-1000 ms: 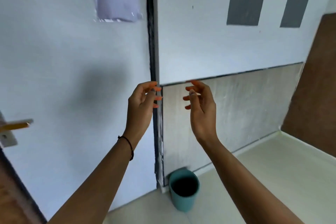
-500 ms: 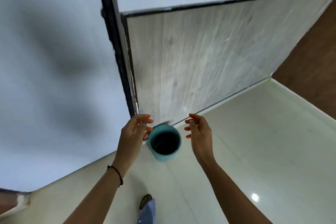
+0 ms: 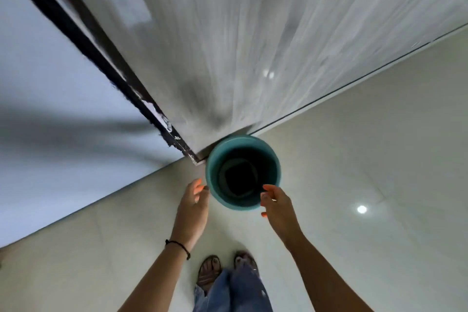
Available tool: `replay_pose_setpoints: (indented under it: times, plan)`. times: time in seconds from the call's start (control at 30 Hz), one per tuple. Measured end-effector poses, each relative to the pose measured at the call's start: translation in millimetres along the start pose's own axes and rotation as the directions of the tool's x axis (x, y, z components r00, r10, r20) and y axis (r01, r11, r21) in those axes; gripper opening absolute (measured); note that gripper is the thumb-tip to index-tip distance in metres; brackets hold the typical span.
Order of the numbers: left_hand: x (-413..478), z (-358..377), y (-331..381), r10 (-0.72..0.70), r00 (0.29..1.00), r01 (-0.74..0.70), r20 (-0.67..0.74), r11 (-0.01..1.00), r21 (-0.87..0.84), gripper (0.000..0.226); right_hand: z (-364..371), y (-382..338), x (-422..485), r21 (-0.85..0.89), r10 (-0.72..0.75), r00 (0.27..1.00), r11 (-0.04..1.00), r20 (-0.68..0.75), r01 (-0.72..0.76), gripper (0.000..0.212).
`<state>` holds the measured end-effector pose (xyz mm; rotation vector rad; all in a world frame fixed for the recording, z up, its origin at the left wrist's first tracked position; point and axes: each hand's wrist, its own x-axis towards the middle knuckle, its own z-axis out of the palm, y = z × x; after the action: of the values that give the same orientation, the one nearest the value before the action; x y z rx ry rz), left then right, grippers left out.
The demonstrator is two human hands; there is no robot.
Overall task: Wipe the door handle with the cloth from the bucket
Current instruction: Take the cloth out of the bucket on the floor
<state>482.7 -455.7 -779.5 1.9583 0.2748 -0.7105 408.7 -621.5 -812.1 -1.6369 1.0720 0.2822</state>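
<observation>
You look steeply down at a pale glossy floor of large tiles, where a ceiling light shows as a small bright spot. A grey streaked wall panel, blurred, fills the top and meets the floor along a thin dark line. On your left a white door carries a soft shadow, and a black frame edge with chipped paint divides it from the panel.

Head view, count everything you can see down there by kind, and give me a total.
Buckets: 1, teal, on the floor.
Cloths: 1, dark, folded inside the bucket.
Hands: 2, left and right, both empty.
Sandalled feet: 2.
Wrist bands: 1, black, on the left wrist.
Total: 7
</observation>
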Motion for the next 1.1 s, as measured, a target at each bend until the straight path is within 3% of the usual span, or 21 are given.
replay_pose_setpoints:
  times: [0.17, 0.4, 0.67, 0.77, 0.87, 0.93, 1.03, 1.1]
  plan:
    - [101.3, 48.6, -83.3, -0.074, 0.997, 0.074, -0.032, 0.997, 0.004, 0.054, 58.7, 60.5, 123.1, -0.026, 0.092, 0.994, 0.996, 0.064, -0.09, 0.033]
    - [189.4, 92.8, -155.5, 0.102, 0.991, -0.098, -0.089, 0.994, 0.051, 0.059, 121.8, 115.9, 269.7, -0.096, 0.237, 0.971, 0.967, -0.015, -0.238, 0.051]
    - [201.8, 108.3, -179.5, 0.26, 0.929, -0.231, -0.264, 0.963, 0.136, 0.049, 158.3, 147.6, 339.0, -0.348, 0.362, 0.929, 0.864, -0.076, -0.365, 0.068]
    - [200.6, 110.4, -181.3, 0.282, 0.917, -0.254, -0.282, 0.958, 0.131, 0.051, 161.9, 152.4, 341.3, -0.362, 0.349, 0.93, 0.857, -0.115, -0.367, 0.06]
    - [204.5, 107.0, -181.4, 0.26, 0.935, -0.235, -0.241, 0.964, 0.127, 0.052, 157.7, 140.9, 326.5, -0.319, 0.323, 0.946, 0.893, -0.037, -0.317, 0.049]
    - [202.9, 103.0, -177.7, 0.23, 0.956, -0.2, -0.183, 0.965, 0.169, 0.054, 150.2, 124.3, 300.0, -0.239, 0.228, 0.974, 0.945, -0.012, -0.224, 0.041]
    - [172.5, 86.6, -149.8, 0.046, 0.995, -0.029, -0.088, 0.983, 0.183, 0.061, 126.8, 85.4, 236.3, 0.024, 0.111, 0.994, 0.994, 0.012, -0.111, 0.012]
    - [138.4, 72.2, -123.7, -0.071, 0.997, 0.075, -0.043, 0.992, 0.102, 0.066, 104.4, 56.7, 186.7, 0.195, 0.096, 0.992, 0.974, 0.086, -0.111, 0.016]
